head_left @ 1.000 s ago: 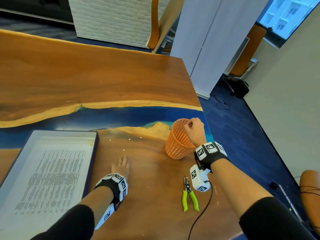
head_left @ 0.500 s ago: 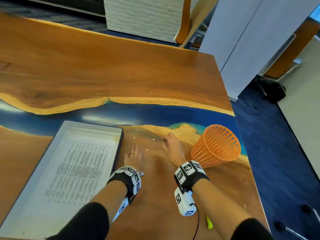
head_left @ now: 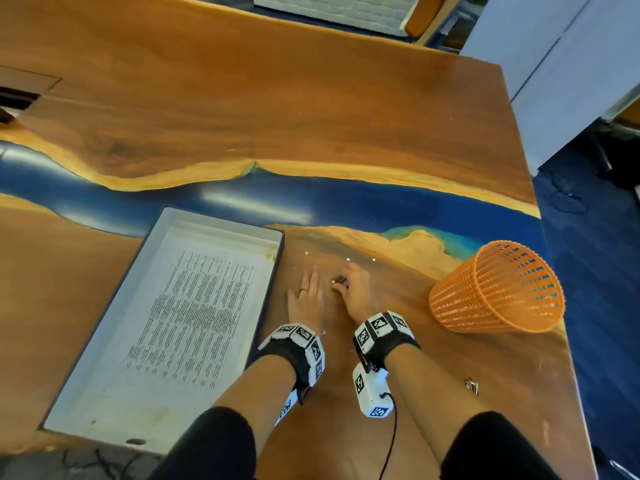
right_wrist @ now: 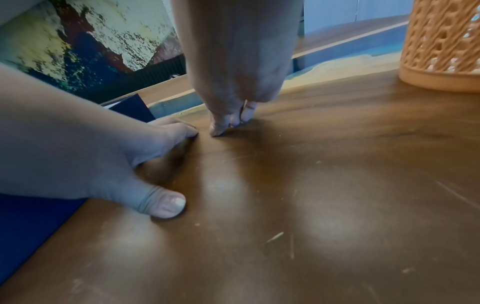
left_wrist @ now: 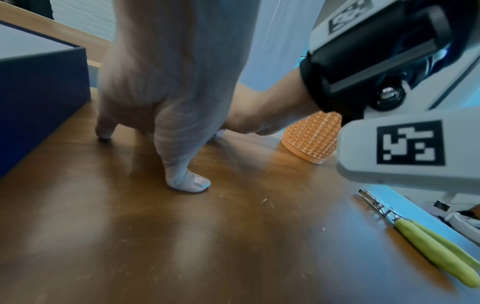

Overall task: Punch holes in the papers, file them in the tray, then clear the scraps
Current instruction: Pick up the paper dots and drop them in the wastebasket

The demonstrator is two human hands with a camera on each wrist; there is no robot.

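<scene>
- Two hands down: my left hand (head_left: 306,301) lies flat, fingers straight, on the surface (head_left: 346,116).
- My right hand (head_left: 356,292) curls its fingertips together at a scrap (head_left: 333,281); whether its grip holds it, I cannot tell.

Glossy wood table (head_left: 311,98); plastic-mesh basket (head_left: 498,292)

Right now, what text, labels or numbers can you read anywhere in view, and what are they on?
No text can be read.
Printed sheet in the tray: dense columns of print, too small to read.
Wristband tags and camera tag: black-and-white square code patterns, no letters.
Orange basket, hole punch: no labels visible.
</scene>
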